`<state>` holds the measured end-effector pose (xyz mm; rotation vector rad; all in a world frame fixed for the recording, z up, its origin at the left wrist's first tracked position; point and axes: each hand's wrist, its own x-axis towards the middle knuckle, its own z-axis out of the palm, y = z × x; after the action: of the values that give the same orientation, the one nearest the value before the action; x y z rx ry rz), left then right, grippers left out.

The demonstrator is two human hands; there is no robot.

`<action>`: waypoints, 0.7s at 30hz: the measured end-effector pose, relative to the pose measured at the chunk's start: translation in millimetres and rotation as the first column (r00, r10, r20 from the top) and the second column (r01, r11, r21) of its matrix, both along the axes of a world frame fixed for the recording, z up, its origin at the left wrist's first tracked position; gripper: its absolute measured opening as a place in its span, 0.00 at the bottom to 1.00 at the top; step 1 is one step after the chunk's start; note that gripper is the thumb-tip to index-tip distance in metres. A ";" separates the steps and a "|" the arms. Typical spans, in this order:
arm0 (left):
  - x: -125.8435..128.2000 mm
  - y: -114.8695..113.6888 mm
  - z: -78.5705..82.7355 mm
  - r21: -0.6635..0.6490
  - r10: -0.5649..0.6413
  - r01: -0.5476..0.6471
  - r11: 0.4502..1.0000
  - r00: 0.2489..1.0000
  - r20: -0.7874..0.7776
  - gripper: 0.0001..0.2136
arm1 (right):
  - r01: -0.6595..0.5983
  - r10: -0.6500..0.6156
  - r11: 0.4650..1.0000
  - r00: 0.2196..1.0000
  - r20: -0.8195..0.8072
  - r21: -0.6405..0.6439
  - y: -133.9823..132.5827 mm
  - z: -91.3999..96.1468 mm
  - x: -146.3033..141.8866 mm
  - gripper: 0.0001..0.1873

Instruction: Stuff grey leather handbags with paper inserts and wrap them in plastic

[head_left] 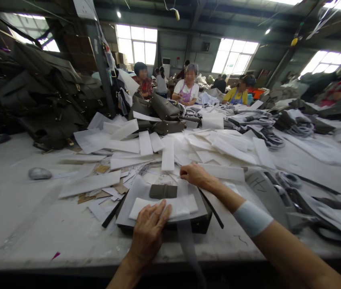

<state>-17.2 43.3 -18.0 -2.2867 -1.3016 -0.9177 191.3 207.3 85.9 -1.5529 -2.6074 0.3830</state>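
Observation:
In front of me on the table lies a dark grey bag (199, 225), with a thin translucent sheet (125, 208) spread over it. A folded white foam piece (190, 204) rests on the sheet, just below a small grey-brown flap piece (163, 191). My left hand (150, 226) lies on the foam with fingers stretched out flat. Past the far edge of the bag, my right hand (197, 175) is closed in a pinch on the upper end of a translucent strip (185, 237). That strip runs across the bag and hangs toward the table's front edge.
White foam sheets (167, 154) and paper scraps cover the table (16, 228) beyond the bag. Dark bags (46, 92) are heaped at left, near a grey computer mouse (39, 174). Wrapped bag parts (290, 200) lie at right. Several people sit across the table.

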 end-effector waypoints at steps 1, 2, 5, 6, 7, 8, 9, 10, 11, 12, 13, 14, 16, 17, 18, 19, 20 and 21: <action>-0.6 0.1 0.0 0.000 0.000 0.000 1.000 1.000 -0.003 0.29 | 0.012 -0.012 1.000 0.999 0.034 0.012 9.5 -7.5 -0.9 0.05; -0.9 0.2 -0.2 -0.001 0.001 -0.001 1.000 1.000 -0.004 0.29 | 0.018 -0.019 1.000 0.998 0.054 0.014 17.1 -14.2 -1.1 0.05; -0.6 0.4 -0.9 -0.001 -0.002 0.002 1.000 1.000 0.008 0.28 | 0.001 -0.004 1.000 0.993 0.115 0.027 31.7 -28.7 0.3 0.07; -0.3 0.5 -0.9 0.003 -0.005 0.005 1.000 1.000 0.015 0.28 | -0.011 0.007 0.999 0.992 0.127 0.034 34.2 -31.3 0.9 0.08; -0.1 0.6 -0.6 0.008 -0.007 0.007 1.000 1.000 0.024 0.28 | -0.023 0.017 0.999 0.991 0.133 0.046 35.8 -32.7 1.8 0.12; -0.2 0.7 -0.1 0.012 -0.010 0.010 1.000 0.999 0.033 0.27 | -0.033 0.024 0.998 0.991 0.135 0.062 36.3 -32.9 3.0 0.17; -0.8 0.8 0.6 0.016 -0.014 0.013 1.000 0.999 0.040 0.27 | -0.039 0.027 0.996 0.990 0.135 0.083 36.0 -32.1 5.2 0.23; -2.1 0.8 1.5 0.016 -0.021 0.020 1.000 0.999 0.043 0.27 | -0.037 0.022 0.992 0.992 0.125 0.117 34.9 -30.2 8.5 0.28; -4.1 0.7 2.5 0.015 -0.028 0.027 1.000 0.998 0.050 0.27 | -0.019 0.003 0.986 0.995 0.095 0.166 33.0 -27.7 13.5 0.30; -7.0 0.6 3.6 0.013 -0.034 0.033 0.999 0.997 0.063 0.27 | 0.020 -0.031 0.974 0.999 0.045 0.224 30.3 -24.8 20.3 0.27; -10.7 0.4 4.6 0.011 -0.042 0.041 0.999 0.996 0.081 0.28 | 0.078 -0.074 0.957 0.997 -0.026 0.278 26.9 -21.9 28.8 0.22; -15.0 0.1 5.5 0.011 -0.053 0.052 0.999 0.993 0.103 0.28 | 0.150 -0.121 0.937 0.987 -0.109 0.316 22.6 -19.6 38.7 0.16; -24.5 -0.6 6.9 0.014 -0.077 0.076 0.997 0.985 0.152 0.29 | 0.284 -0.219 0.920 0.944 -0.247 0.271 11.6 -18.2 59.4 0.11; -29.3 -1.0 7.4 0.016 -0.089 0.087 0.996 0.981 0.173 0.29 | 0.318 -0.265 0.932 0.924 -0.275 0.171 4.6 -19.8 68.3 0.11; -33.7 -1.3 7.6 0.016 -0.100 0.099 0.995 0.977 0.189 0.29 | 0.325 -0.302 0.945 0.909 -0.288 0.036 -3.1 -23.0 75.0 0.11; -37.5 -1.4 7.7 0.015 -0.111 0.111 0.994 0.973 0.202 0.29 | 0.309 -0.327 0.945 0.895 -0.304 -0.105 -11.5 -27.8 78.5 0.11; -40.6 -1.5 7.8 0.015 -0.123 0.122 0.992 0.970 0.212 0.29 | 0.275 -0.341 0.933 0.880 -0.332 -0.231 -20.2 -33.7 78.4 0.11; -43.1 -1.5 7.9 0.015 -0.133 0.133 0.991 0.966 0.219 0.29 | 0.229 -0.347 0.919 0.855 -0.385 -0.321 -28.8 -40.3 74.8 0.12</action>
<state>-60.2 41.9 -10.1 -2.3493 -1.2430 -1.2478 266.1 178.5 45.6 -1.6668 -2.0059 0.9587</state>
